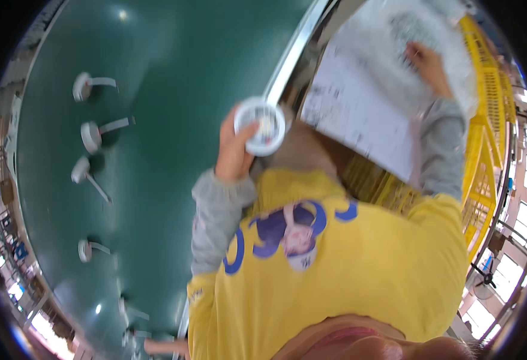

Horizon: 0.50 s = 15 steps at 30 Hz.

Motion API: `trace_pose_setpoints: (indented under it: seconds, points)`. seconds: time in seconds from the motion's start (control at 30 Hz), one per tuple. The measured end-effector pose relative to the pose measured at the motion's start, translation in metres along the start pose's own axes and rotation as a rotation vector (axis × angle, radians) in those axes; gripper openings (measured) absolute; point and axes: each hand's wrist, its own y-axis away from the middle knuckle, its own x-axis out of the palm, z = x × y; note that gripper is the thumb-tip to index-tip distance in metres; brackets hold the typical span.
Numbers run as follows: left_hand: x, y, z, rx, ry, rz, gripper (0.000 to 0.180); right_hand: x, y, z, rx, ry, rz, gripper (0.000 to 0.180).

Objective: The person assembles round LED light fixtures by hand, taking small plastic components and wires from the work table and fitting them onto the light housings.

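Observation:
My left hand [233,147] grips a round white housing [253,148] at the edge of the green work surface, with the thumb laid across its open face. Small parts show inside the housing's ring, too blurred to name. Out to the right, my right hand [426,63] reaches over a clear plastic bag [371,39]. Its fingers are closed at a heap of small grey metal pieces [412,33] in the bag. Whatever the fingertips hold is too small to make out.
Several white round units with pale strips, one of them a white unit [91,137], stand along the green work surface [167,90]. A metal rail [296,51] edges it. Under the bag lies a white sheet [359,111]. Yellow crates [485,114] stand right. Another person's arm [166,347] enters lower left.

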Motion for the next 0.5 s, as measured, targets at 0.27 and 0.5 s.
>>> trace_pose_setpoints:
  seconds: [0.27,0.5]
  points:
    - [-0.005,-0.006,-0.011,0.064,0.146,0.027,0.025,-0.046,0.027,0.074,0.013,-0.318,-0.02,0.027]
    - [0.003,0.011,-0.022,0.065,0.008,-0.028,0.018,0.011,0.062,0.244,-0.56,-0.731,0.293,0.022]
